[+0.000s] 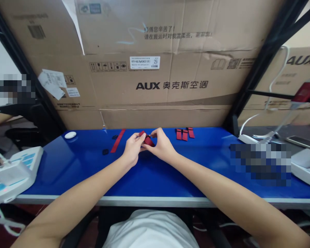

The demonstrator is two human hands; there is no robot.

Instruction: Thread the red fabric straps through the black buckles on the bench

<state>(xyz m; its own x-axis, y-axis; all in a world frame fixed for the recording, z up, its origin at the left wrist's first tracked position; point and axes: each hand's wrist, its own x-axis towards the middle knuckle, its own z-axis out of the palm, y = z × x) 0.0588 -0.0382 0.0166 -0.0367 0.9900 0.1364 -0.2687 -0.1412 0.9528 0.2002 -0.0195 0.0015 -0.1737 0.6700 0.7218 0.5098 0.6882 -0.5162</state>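
Both hands meet over the middle of the blue table (pixel 155 175). My left hand (pixel 132 148) pinches one end of a red strap (pixel 148 140) with a black band across it. My right hand (pixel 162 144) closes on the strap's other side, thumb below and fingers above. Left of the hands lies a flat red strap (pixel 118 140), with a small black piece (pixel 115 137) beside it and another black piece (pixel 105 151) nearer me. To the right sit several short folded red straps (pixel 185 134) with black tops. The fingers partly hide the held strap.
A cardboard sheet (pixel 155 86) stands upright behind the table between black frame posts. A power strip (pixel 23 168) with a plugged-in charger is at the left edge. A round white object (pixel 70 135) lies at the back left. White cables run on the right, and a person sits far left.
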